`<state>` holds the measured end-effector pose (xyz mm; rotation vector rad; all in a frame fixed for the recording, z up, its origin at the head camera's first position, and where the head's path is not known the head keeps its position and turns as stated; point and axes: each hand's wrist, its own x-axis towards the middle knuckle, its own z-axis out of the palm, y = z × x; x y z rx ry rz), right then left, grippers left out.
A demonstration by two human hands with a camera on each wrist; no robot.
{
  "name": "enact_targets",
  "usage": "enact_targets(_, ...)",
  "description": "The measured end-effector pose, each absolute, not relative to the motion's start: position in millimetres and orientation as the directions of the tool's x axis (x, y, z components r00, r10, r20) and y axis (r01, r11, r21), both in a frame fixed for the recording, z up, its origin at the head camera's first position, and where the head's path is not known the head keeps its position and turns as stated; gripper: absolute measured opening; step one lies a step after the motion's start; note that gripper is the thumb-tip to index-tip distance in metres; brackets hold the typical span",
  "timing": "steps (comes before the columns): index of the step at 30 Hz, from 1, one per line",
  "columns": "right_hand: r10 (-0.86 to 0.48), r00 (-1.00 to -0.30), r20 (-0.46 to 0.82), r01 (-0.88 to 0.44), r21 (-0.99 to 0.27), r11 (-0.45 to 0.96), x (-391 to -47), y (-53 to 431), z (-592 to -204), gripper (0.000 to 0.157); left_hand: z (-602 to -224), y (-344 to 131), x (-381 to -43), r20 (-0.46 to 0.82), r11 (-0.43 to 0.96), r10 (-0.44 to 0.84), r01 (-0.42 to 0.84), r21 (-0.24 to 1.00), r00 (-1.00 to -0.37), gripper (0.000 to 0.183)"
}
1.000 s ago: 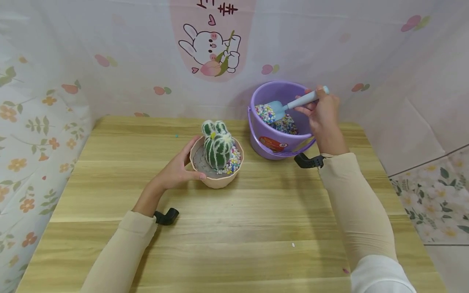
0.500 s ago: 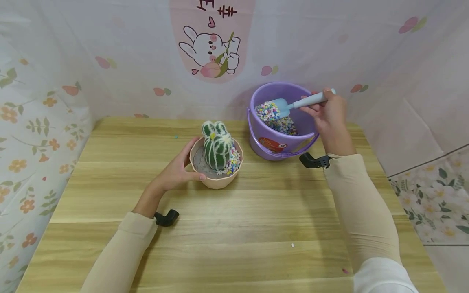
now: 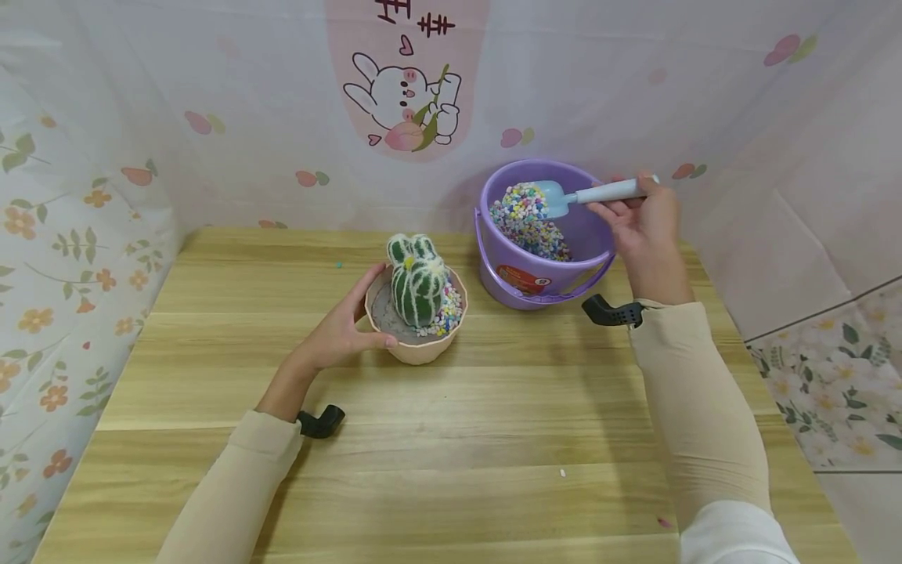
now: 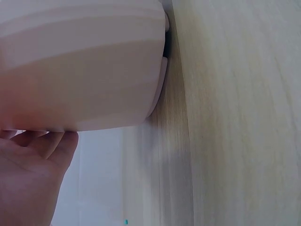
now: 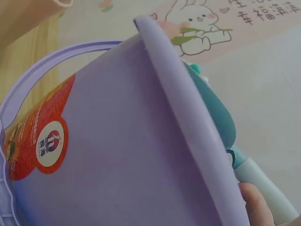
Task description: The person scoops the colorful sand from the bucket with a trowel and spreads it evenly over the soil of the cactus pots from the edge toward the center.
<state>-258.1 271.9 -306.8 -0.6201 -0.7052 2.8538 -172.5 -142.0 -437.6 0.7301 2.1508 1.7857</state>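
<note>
Item 1, right hand [image 3: 651, 235]: fingers clamped on the handle of 1 pale blue scoop [image 3: 592, 196], its blade carrying a load of coloured beads [image 3: 524, 201] at the bucket's mouth. I cannot tell from my end whether the blade is fully off the bead heap [image 3: 541, 241].

Item 2, left hand [image 3: 345, 333]: fingers and thumb gripping the left side of 1 peach pot [image 3: 417, 352], which stands near the centre of the head frame.

Item 3, pot contents: 1 green cactus [image 3: 418, 290] with white stripes, upright; a bead patch [image 3: 451, 309] on the right, grey filling [image 3: 384, 313] showing on the left.

Item 4: 1 purple bucket [image 3: 507, 252], right of upper centre, near the pot but apart.

Item 5: wooden counter [image 3: 451, 439] under both containers; 1 tiny white bit [image 3: 563, 472] at lower right.

Step, as I judge it: drawing beads from the bucket. The next move calls, I reckon, for a level carry left over the rim, then tipping slowly onto the grey side, pot held steady.
</note>
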Motion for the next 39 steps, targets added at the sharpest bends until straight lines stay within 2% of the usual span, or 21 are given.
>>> enact_targets(10, 0.211, -0.894, -0.395, -0.059, -0.364, -0.93, -254.8, 273.9, -304.5, 0.035, -437.4, -138.8, -169.8, 0.115, 0.176, 0.486, 0.226, 0.958, -0.866, 0.109)
enact_targets(25, 0.178, -0.907, -0.381, -0.026, -0.371, -0.928, -244.1, 267.4, -296.9, 0.035, -439.4, -124.3, -165.2, 0.118, 0.236, 0.342, 0.207, 0.95, -0.932, 0.109)
enact_targets(39, 0.128, -0.93, -0.345, 0.012, -0.378, -0.926, -224.8, 255.1, -298.4, 0.032, -443.4, -111.2, -162.6, 0.122, 0.266, 0.225, 0.181, 0.947, -0.967, 0.113)
